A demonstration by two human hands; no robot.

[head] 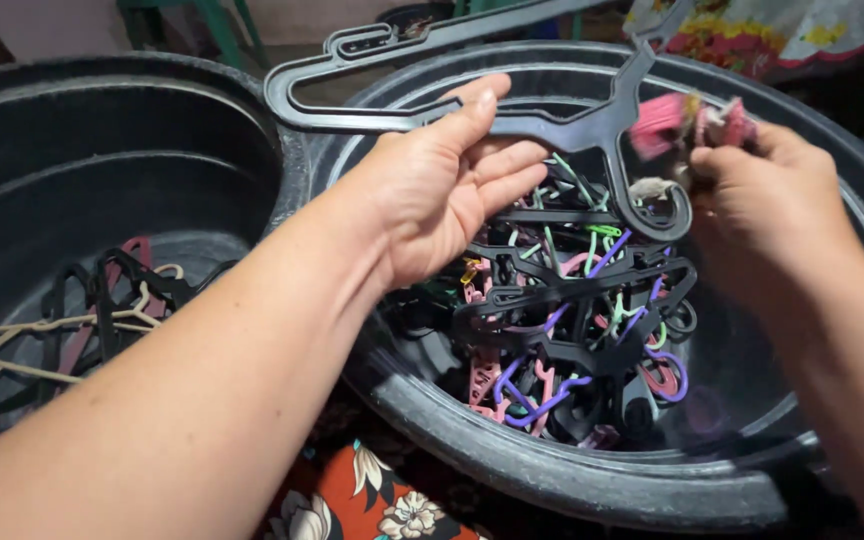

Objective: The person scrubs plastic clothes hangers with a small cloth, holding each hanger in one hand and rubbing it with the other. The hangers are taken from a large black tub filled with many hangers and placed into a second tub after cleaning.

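Note:
My left hand [447,185] grips a black plastic hanger [392,110] by its lower bar, thumb on top, holding it over the right black tub [572,480]. The hanger's hook [657,215] hangs down toward a tangled heap of black, purple, pink and green hangers [572,320] inside that tub. My right hand [762,205] is closed on a blurred pink hanger piece [667,122] with frayed pale bits, just to the right of the black hanger's hook.
A second black tub [62,130] stands at the left, holding several hangers, among them a cream one [52,330] and black ones. Flowered red cloth [372,500] shows below between the tubs. A patterned cloth [772,30] lies at the top right.

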